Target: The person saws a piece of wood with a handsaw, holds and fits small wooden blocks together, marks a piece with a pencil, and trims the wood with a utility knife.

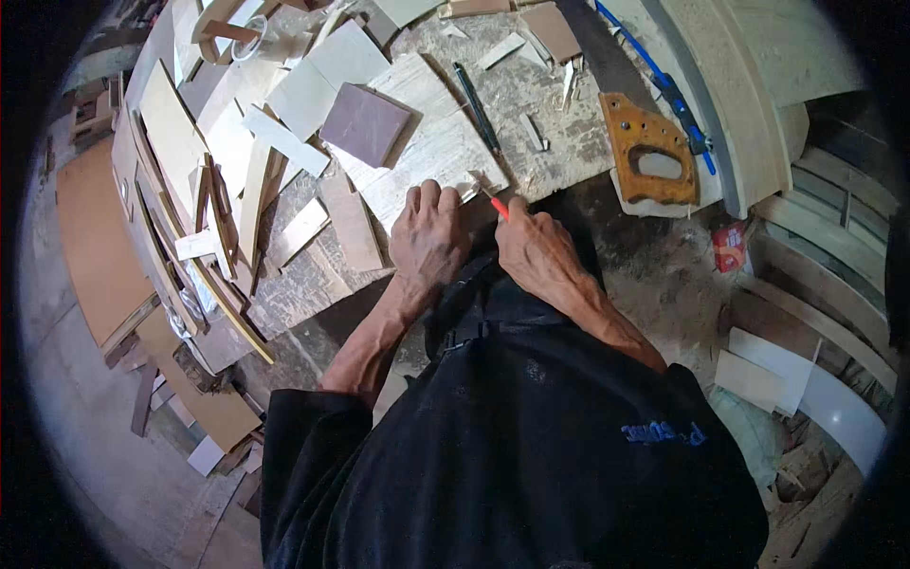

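My right hand [536, 248] is closed round the red handle of a slim tool [499, 206]. Its thin metal end points up and left over the near edge of a pale wooden board [431, 133]; the exact kind of tool is too small to tell. Beside it, my left hand [428, 235] is closed with fingers curled down at the same edge. A small light sliver of wood [467, 193] shows by its fingers, but what they grip is hidden. On the board lie a purple-brown square block [366, 125] and, at its right side, a dark pen-like stick [476, 106].
A handsaw [648, 152] with a wooden handle lies at the bench's right, beside a blue bar-like tool [668, 87]. Wood strips [254, 199] and offcuts crowd the left side. Curved wooden pieces [825, 247] stand at right. A clear cup [251, 43] is at the far left.
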`<control>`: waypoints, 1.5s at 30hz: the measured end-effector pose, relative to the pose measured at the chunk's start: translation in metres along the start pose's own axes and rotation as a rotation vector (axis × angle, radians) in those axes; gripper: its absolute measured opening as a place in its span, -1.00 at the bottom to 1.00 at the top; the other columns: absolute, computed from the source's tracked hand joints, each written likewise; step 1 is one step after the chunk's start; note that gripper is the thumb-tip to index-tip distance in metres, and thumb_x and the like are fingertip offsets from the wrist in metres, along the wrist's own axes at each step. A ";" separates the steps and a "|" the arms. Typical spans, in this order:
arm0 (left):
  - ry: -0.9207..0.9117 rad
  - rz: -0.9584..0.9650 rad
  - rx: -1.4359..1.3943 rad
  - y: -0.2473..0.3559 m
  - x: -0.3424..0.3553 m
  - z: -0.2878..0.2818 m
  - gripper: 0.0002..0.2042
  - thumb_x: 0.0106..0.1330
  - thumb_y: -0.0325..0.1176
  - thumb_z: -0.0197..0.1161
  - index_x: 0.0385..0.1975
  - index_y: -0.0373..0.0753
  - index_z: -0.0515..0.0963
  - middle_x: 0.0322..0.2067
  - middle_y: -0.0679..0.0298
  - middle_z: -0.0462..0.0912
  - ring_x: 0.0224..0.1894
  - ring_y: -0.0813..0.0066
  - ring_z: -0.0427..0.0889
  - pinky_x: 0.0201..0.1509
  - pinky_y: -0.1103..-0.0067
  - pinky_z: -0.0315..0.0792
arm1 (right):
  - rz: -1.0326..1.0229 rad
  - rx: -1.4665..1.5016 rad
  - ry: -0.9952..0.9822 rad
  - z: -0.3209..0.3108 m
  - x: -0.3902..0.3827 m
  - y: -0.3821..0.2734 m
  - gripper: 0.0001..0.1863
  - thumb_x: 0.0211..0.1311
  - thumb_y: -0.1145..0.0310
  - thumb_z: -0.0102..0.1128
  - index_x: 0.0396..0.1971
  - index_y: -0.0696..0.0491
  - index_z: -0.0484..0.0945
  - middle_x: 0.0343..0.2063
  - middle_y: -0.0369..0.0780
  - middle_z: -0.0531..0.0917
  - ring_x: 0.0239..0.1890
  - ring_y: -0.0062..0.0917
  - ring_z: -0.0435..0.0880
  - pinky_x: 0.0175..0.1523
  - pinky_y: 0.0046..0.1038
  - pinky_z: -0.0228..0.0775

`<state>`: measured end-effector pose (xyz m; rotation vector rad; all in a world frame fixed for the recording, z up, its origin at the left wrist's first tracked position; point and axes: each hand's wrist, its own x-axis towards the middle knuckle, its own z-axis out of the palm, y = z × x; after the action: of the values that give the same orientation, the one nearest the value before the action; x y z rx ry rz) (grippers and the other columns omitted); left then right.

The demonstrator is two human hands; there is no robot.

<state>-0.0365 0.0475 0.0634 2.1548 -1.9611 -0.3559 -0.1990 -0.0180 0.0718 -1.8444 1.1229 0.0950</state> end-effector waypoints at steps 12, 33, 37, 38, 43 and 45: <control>-0.053 -0.044 0.028 -0.003 -0.003 0.003 -0.62 -0.12 -0.40 0.27 -0.24 -0.30 0.39 -0.28 0.08 0.37 -0.16 0.08 0.43 -0.18 0.30 0.40 | -0.018 0.038 -0.053 0.004 -0.002 0.011 -0.73 0.27 0.34 0.00 -0.32 0.31 0.35 -0.65 0.17 0.56 -0.49 0.08 0.64 -0.44 -0.07 0.46; 0.072 0.019 0.042 0.000 -0.001 0.000 -0.80 -0.02 -0.42 0.23 -0.42 -0.29 0.39 -0.40 0.11 0.38 -0.29 0.17 0.46 -0.27 0.40 0.42 | 0.042 0.022 -0.040 0.002 0.002 -0.001 -0.73 0.26 0.35 -0.01 -0.29 0.31 0.35 -0.59 0.20 0.57 -0.41 0.12 0.64 -0.36 -0.05 0.48; 0.016 0.006 0.053 0.004 -0.001 -0.006 -0.80 -0.02 -0.41 0.23 -0.41 -0.29 0.40 -0.40 0.12 0.38 -0.27 0.17 0.46 -0.26 0.39 0.43 | 0.022 0.024 -0.109 0.000 -0.005 0.004 -0.71 0.26 0.35 -0.01 -0.27 0.34 0.35 -0.62 0.18 0.57 -0.42 0.07 0.65 -0.37 -0.06 0.47; 0.011 0.004 0.054 0.002 -0.003 -0.004 -0.80 -0.02 -0.41 0.23 -0.41 -0.29 0.40 -0.40 0.12 0.38 -0.27 0.17 0.46 -0.26 0.39 0.43 | 0.023 0.028 -0.113 0.008 -0.002 0.009 -0.71 0.26 0.35 -0.01 -0.27 0.34 0.35 -0.62 0.18 0.57 -0.42 0.07 0.65 -0.37 -0.06 0.47; -0.009 -0.050 0.031 0.000 -0.005 0.004 -0.64 -0.09 -0.31 0.35 -0.31 -0.27 0.39 -0.34 0.13 0.37 -0.20 0.08 0.46 -0.26 0.30 0.42 | -0.123 0.012 0.007 0.016 0.007 0.013 -0.68 0.25 0.34 0.02 -0.27 0.37 0.36 -0.63 0.15 0.57 -0.44 0.05 0.65 -0.39 -0.11 0.48; 0.007 -0.042 0.037 0.003 -0.005 0.001 -0.68 -0.10 -0.37 0.31 -0.34 -0.27 0.40 -0.34 0.12 0.38 -0.22 0.12 0.46 -0.26 0.33 0.43 | -0.119 -0.021 -0.008 0.021 0.007 0.018 -0.68 0.23 0.34 0.03 -0.26 0.37 0.36 -0.62 0.14 0.58 -0.44 0.04 0.65 -0.39 -0.11 0.47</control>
<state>-0.0397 0.0526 0.0637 2.2192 -1.9358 -0.3207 -0.2002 -0.0095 0.0453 -1.9232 1.0074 0.0459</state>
